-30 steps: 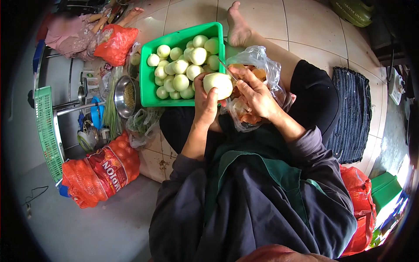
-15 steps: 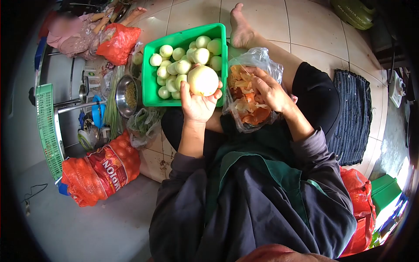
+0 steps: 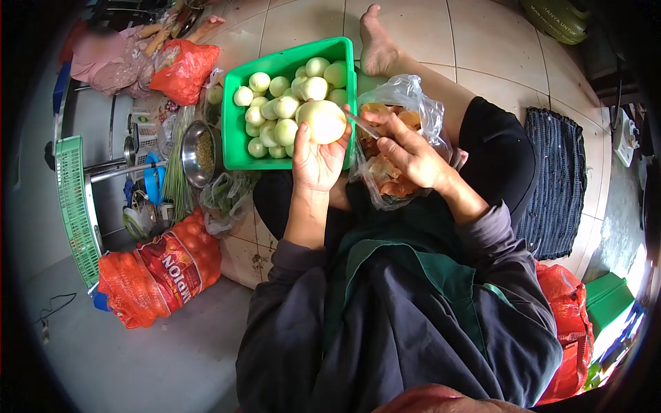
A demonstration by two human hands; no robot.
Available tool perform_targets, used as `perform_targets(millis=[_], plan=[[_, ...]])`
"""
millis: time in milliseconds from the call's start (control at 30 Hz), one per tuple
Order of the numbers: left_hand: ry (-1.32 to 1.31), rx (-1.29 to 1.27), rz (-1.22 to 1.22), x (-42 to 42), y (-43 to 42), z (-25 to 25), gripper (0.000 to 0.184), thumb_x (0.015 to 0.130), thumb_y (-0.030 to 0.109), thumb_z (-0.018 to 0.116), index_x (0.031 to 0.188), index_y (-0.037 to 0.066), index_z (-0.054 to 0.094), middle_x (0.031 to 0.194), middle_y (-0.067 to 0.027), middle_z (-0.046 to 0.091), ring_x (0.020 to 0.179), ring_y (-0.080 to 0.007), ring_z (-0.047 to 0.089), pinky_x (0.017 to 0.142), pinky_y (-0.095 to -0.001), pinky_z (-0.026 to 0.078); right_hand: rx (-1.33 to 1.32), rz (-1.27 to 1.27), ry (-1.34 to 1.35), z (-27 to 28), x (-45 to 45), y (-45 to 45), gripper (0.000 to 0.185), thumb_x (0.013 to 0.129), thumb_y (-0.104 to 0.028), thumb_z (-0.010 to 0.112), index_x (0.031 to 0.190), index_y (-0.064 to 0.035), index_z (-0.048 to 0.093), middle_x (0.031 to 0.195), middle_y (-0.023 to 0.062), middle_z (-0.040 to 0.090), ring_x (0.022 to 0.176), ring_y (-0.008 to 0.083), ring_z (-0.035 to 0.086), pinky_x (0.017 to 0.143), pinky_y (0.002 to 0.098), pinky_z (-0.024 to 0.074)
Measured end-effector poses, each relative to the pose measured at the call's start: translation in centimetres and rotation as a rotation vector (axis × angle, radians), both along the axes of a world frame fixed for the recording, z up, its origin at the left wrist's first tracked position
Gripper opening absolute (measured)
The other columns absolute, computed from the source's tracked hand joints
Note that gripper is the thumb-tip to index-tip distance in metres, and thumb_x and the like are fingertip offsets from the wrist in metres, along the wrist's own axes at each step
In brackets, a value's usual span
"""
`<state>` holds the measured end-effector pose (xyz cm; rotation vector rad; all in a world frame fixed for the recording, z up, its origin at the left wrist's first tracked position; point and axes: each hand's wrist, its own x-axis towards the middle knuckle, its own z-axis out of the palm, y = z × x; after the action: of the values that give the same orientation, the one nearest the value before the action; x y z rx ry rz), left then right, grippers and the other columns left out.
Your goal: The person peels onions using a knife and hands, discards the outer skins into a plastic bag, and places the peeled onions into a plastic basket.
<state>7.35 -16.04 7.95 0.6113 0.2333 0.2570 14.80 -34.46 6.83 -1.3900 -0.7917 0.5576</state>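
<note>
A large pale peeled onion [image 3: 322,122] rests in my left hand [image 3: 318,164], its fingers wrapped around it from below. In my right hand [image 3: 416,153] is a small knife [image 3: 363,126], its blade angled toward the onion's right side; I cannot tell whether it touches. Behind the onion stands a green plastic tub [image 3: 237,155] with many peeled onions [image 3: 286,107] in it. Under my right hand lies a clear plastic bag [image 3: 430,103] holding brown onion skins [image 3: 394,180].
A red net sack of onions [image 3: 162,268] lies at left, near a metal bowl [image 3: 201,155] and a green basket [image 3: 77,206]. Another person [image 3: 117,62] sits at the back left by a red bag [image 3: 184,72]. A dark woven mat [image 3: 554,182] lies at right.
My right hand has moved from over the bag of skins leftward toward the onion, and the knife blade now shows. The left hand still holds the onion, tilted slightly.
</note>
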Motion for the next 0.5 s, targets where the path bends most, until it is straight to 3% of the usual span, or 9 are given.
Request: perform_targets(millis=[200, 300, 500], plan=[[0.034, 0.153, -0.016, -0.2, -0.7, -1.1, 0.068, 0.089, 0.043, 0.061, 0.137, 0.003, 0.036, 0.134, -0.0172, 0.047, 0.127, -0.0313, 0.044, 0.107, -0.0444, 0.039, -0.013, 0.016, -0.106, 0.6, -0.6, 0.3, 0.043, 0.097, -0.016, 0.045, 0.138, -0.0061, 0.036, 0.124, 0.0211, 0.054, 0.111, 0.0369, 0.056, 0.093, 0.0420, 0.0441], [-0.004, 0.083, -0.063, 0.0, -1.1, -1.0, 0.052, 0.091, 0.035, 0.062, 0.133, 0.011, 0.044, 0.126, -0.0095, 0.053, 0.117, -0.0269, 0.052, 0.099, -0.0458, 0.045, 0.036, -0.085, -0.281, 0.2, -0.6, 0.6, 0.043, 0.097, -0.014, 0.046, 0.138, -0.0059, 0.037, 0.126, 0.0198, 0.055, 0.111, 0.0368, 0.056, 0.093, 0.0426, 0.0447], [-0.007, 0.192, -0.066, 0.0, -1.3, -1.0, 0.055, 0.088, 0.038, 0.064, 0.131, 0.010, 0.043, 0.124, -0.0095, 0.052, 0.114, -0.0247, 0.053, 0.094, -0.0439, 0.048, 0.048, -0.155, -0.350, 0.4, -0.6, 0.6, 0.041, 0.094, -0.008, 0.049, 0.134, -0.0050, 0.043, 0.125, 0.0199, 0.055, 0.112, 0.0369, 0.055, 0.094, 0.0404, 0.0451]])
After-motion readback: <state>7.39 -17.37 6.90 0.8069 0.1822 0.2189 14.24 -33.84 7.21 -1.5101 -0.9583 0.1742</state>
